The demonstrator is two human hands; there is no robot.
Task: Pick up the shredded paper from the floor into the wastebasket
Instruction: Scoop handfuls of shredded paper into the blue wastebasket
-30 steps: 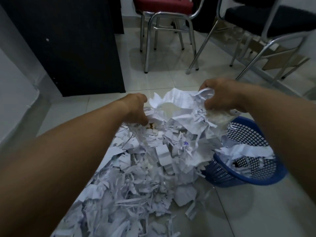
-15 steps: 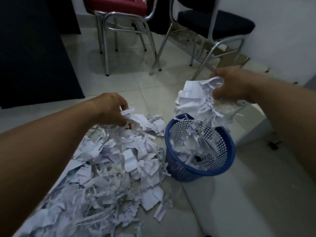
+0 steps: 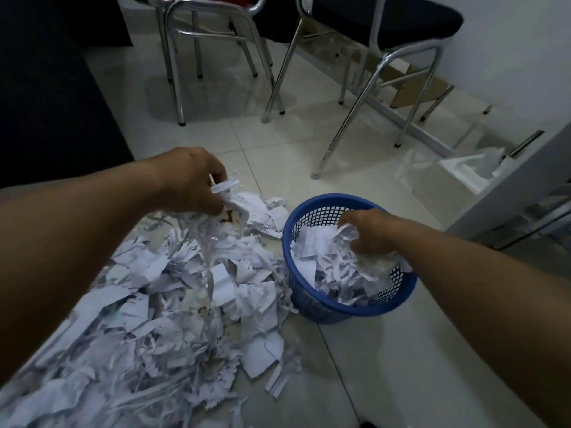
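Note:
A big heap of white shredded paper (image 3: 173, 307) covers the tiled floor at the left and centre. A blue mesh wastebasket (image 3: 309, 307) stands just right of the heap, partly filled with paper. My right hand (image 3: 369, 231) is down inside the wastebasket, its fingers closed on a crumpled bunch of shreds that rests on the paper there. My left hand (image 3: 190, 180) hovers over the far end of the heap, pinching a few strips that hang down to the pile.
Two metal-legged chairs stand behind, one with a red seat (image 3: 200, 35), one with a dark seat (image 3: 386, 20). A dark cabinet (image 3: 46, 88) rises at the left. A white box (image 3: 469, 174) and a grey panel (image 3: 509, 196) sit at the right.
My right hand has dropped from above the wastebasket down into it with its bunch of paper. My left hand stays at the heap's far end, holding strips.

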